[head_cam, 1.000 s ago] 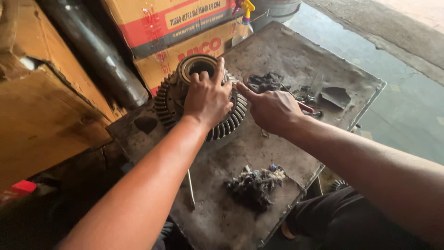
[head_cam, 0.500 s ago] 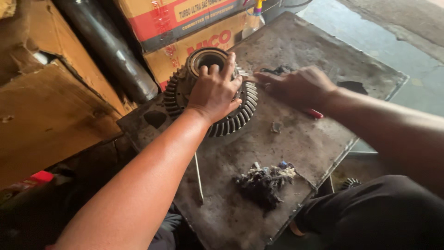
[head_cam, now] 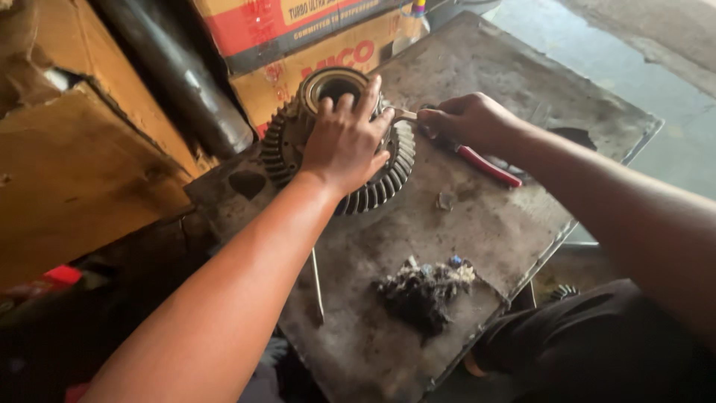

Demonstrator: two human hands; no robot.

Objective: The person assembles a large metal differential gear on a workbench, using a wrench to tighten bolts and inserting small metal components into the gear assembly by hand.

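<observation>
Rag: a greasy dark wad of rag (head_cam: pixel 421 291) lying on the metal plate (head_cam: pixel 492 224)
Rod: thin rod (head_cam: pixel 317 283) beside it
Behind: cardboard boxes (head_cam: pixel 298 45), black pipe (head_cam: pixel 179 75)

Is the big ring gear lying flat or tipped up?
Lying flat: the ring gear rests on the metal plate, bore facing up, left hand on top.

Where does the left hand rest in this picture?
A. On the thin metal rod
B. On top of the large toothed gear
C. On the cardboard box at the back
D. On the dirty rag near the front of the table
B: the left hand lies spread over the large toothed gear, while the rag and the thin rod lie untouched nearer the table's front.
</observation>
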